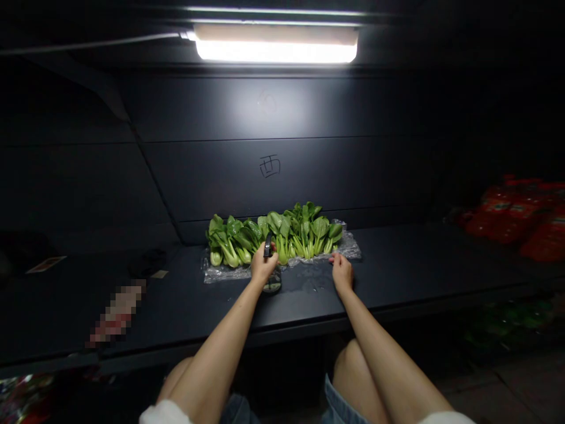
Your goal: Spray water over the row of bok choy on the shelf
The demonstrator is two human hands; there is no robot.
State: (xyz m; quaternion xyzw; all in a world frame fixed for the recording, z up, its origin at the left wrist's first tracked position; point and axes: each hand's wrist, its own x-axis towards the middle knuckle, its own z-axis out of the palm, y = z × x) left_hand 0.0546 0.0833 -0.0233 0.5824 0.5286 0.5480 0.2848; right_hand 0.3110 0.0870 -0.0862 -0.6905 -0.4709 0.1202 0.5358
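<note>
Head view. A strip lamp [276, 44] lights a dark panel wall [220, 112], with the character 西 [269, 166] marked on it in thin lines.

Specimen: a row of bok choy [282, 238] lies at the back of the bench [410, 265] on a sheet of clear plastic film [223, 274], pale stalks toward the person and leaves toward the wall.

Left hand [263, 266]: the fingers [272, 252] are clenched around a dark handheld item [268, 245], held upright and touching the bok choy's front edge. (It may be a small spray bottle; the light is too dim to confirm.) Its round base [272, 284] sits below the hand, on or just above the bench.

Right hand [341, 273]: the fingers [335, 258] are lightly curled at the near edge of the film. Cannot tell whether they pinch it or only touch it.

Between the hands, water droplets [304, 281] wet the bench. Red packages [507, 215] are piled at the far right. To the left lie a small card [45, 264], a dark object [148, 263] and a pixelated, unreadable patch [117, 312]. Denim shorts [339, 400] show below the bench edge.
</note>
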